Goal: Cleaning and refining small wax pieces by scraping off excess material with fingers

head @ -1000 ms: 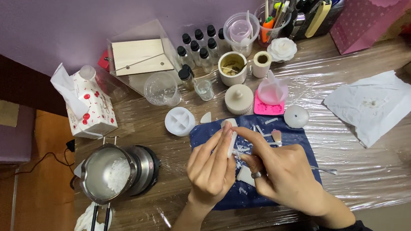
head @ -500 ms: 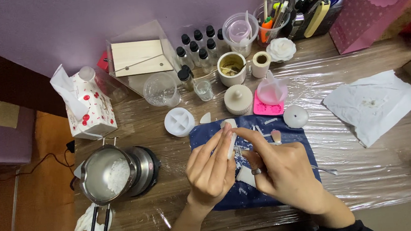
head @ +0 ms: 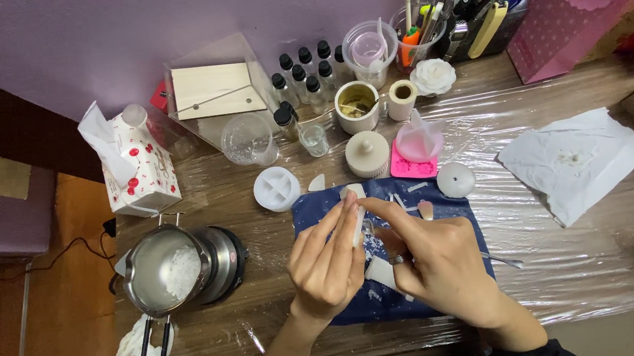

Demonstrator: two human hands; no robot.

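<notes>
Both my hands meet over a dark blue cloth point(head: 319, 208) strewn with white wax chips. My left hand point(head: 327, 264) pinches a small white wax piece point(head: 357, 224) between its fingertips. My right hand point(head: 433, 263), wearing a ring, has its fingers curled, with the index finger pressing against the same white piece. Another white chunk point(head: 379, 271) lies on the cloth under my right hand. A thin metal tool point(head: 504, 261) pokes out from under my right hand to the right.
A metal pot with white wax point(head: 166, 273) stands at left on a burner. A round white mould point(head: 276, 188), a ribbed white jar point(head: 368, 154), a pink silicone cup point(head: 416, 144), a white disc point(head: 456, 180), dropper bottles point(head: 301, 74), a tissue box point(head: 135, 170) and crumpled paper point(head: 576, 161) surround the cloth.
My hands have barely shifted; the fingers keep working the white piece in the same spot.
</notes>
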